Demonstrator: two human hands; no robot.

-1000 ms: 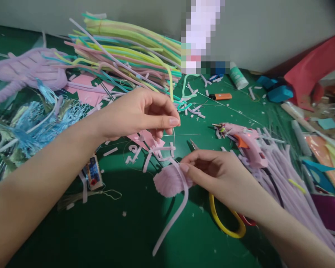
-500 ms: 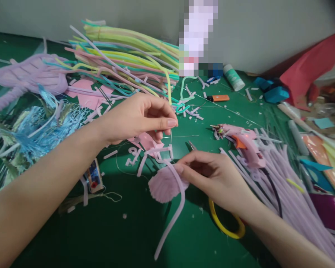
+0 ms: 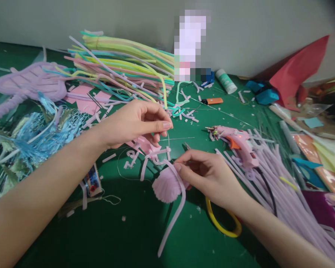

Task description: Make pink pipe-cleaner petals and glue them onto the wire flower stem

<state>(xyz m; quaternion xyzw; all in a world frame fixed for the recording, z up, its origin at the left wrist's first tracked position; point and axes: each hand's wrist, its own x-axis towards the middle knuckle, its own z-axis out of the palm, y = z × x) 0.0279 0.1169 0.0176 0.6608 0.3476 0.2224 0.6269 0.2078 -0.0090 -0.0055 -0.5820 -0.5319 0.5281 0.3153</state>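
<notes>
My right hand point(image 3: 209, 176) is closed, thumb and forefinger pinching a bent lilac pipe cleaner point(image 3: 171, 227) where it crosses a ribbed, shell-shaped lilac piece point(image 3: 164, 186). One tail of the pipe cleaner hangs down toward me. My left hand point(image 3: 141, 123) is held above and to the left, its thumb and forefinger pressed together on a thin pale thread or wire point(image 3: 168, 139) running down toward the lilac piece. Beneath my right hand lie scissors with a yellow handle point(image 3: 223, 225), their tip poking out beyond the knuckles. Pink paper scraps point(image 3: 145, 145) and lilac offcuts lie between the hands.
A pink glue gun point(image 3: 240, 139) rests by a bundle of lilac pipe cleaners point(image 3: 284, 193) on the right. Coloured pipe cleaners point(image 3: 123, 56) are heaped at the back. To the left are blue tassels point(image 3: 44, 123) and a lilac wrapped form point(image 3: 30, 82). An orange lighter point(image 3: 213, 101) lies behind.
The view has shifted slightly, so the table things appear lower and further left. The shell-shaped piece has turned a little under my right fingers. Both hands keep their pinches.
</notes>
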